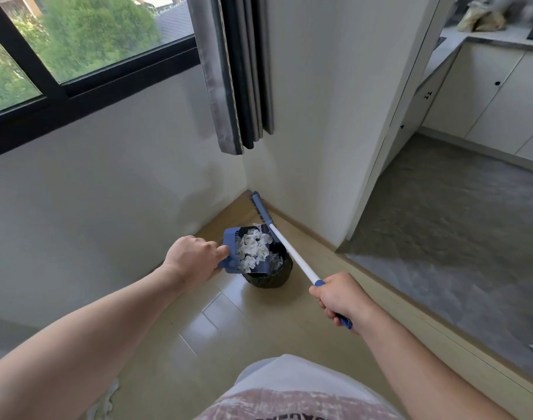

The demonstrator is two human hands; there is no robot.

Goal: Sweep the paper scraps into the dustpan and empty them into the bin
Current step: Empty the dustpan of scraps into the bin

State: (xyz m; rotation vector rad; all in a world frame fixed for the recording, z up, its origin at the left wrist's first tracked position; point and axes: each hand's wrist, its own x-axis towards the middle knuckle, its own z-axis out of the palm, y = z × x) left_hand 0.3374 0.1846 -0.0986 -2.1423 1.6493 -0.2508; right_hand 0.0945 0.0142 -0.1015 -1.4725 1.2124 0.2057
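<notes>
My left hand [195,256] grips the handle of a blue dustpan [231,242], which is tilted over a small black bin [269,275] on the floor. White paper scraps [254,247] fill the pan and spill toward the bin's mouth. My right hand [339,298] holds the blue grip of a broom. Its white handle [292,253] runs up and left past the bin to the blue broom head [259,207], which rests in the wall corner.
White walls meet in a corner right behind the bin, and a grey curtain [238,74] hangs above it. A raised grey-carpeted platform [456,225] with a wooden edge lies to the right, with white cabinets beyond. The floor is pale wood.
</notes>
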